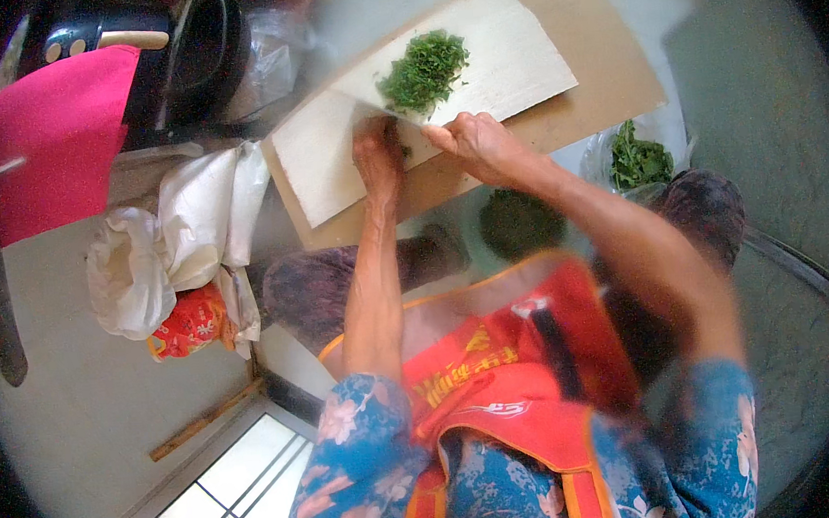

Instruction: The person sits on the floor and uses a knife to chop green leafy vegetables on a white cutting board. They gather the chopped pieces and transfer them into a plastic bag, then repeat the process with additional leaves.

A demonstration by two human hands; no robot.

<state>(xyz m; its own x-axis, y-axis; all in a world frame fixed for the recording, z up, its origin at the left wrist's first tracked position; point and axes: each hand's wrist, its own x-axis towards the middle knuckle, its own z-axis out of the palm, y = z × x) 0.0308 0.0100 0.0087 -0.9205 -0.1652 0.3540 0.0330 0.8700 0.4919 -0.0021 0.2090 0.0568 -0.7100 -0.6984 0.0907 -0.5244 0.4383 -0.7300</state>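
A mound of chopped leafy greens lies on a pale rectangular cutting board. My right hand is closed near the board's front edge, gripping what looks like a knife, its thin blurred blade reaching left towards my other hand. Just below and left of the greens, my left hand rests on the board with curled fingers; what lies under them is hidden. A small dark green bit shows beside it. Between the board and my red apron sits a blurred dark green mass, seemingly in a container.
Under the cutting board is a larger brown board. More leafy greens sit in a clear plastic bag at the right. White sacks, a red printed bag and a pink cloth over a black object stand at the left.
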